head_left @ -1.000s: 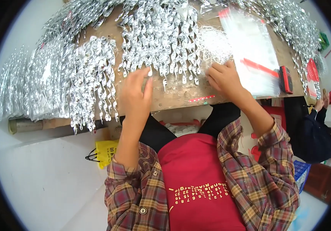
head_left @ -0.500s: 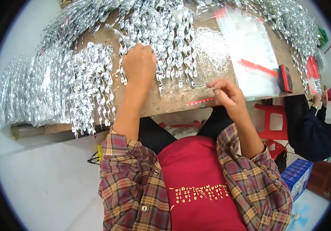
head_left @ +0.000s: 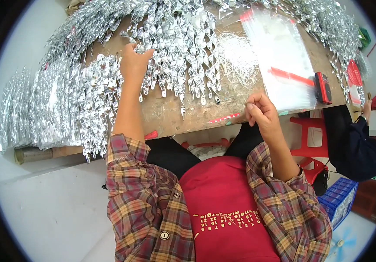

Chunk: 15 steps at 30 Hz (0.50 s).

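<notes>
The left hand (head_left: 134, 64) is at the left side of the middle row of silver twisted strips (head_left: 202, 56); its thumb stands away from the fingers, so the grip looks open. Its fingertips are at the curled end of 1 loose strip (head_left: 128, 36), but contact cannot be made out.

The right hand (head_left: 262, 114) is over the near edge of the wooden table (head_left: 168, 120), fingers curled and thumb close to the forefinger. I cannot tell whether it is fully closed or pinches something fine.

The strips look like thin foil: likely very light, springy along the twist, slick, and easy to crease or snag on neighbours. The flat, rounded near ends seem the best hold, taken lightly between thumb and 1 finger; squeezing mid-spiral would probably flatten the curl.

Right of that row lies a tangle of white strings (head_left: 238, 56), apparently soft and prone to knotting, so a loose end is the place to pinch. Further right are clear bags (head_left: 286, 63), then a red-and-black device (head_left: 323, 88). More silver strips (head_left: 43, 109) are massed at the left. A co-worker (head_left: 357, 146) is at the far right.
</notes>
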Motion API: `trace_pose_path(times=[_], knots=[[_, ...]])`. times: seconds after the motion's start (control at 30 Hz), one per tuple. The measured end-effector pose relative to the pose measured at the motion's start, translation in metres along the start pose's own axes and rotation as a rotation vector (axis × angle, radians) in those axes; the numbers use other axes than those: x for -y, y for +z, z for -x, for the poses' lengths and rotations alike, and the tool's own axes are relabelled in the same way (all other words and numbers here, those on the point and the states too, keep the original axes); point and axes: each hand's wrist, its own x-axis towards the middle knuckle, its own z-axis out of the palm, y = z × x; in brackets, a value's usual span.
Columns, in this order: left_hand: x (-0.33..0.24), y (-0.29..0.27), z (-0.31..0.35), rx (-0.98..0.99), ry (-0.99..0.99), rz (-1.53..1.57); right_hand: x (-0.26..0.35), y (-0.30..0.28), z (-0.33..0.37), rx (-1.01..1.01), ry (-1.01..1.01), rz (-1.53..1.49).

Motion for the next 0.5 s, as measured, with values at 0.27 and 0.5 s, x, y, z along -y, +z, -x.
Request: trace_pose_path(times=[0.27, 0.5], knots=[[-0.002, -0.034, 0.050, 0.208, -0.144, 0.353, -0.004, -0.006, -0.004, -0.044, 0.054, -0.032], [-0.008, -0.087, 0.129, 0.350, -0.043, 0.040, -0.002, 0.007, -0.010, 0.025, 0.131, -0.110]])
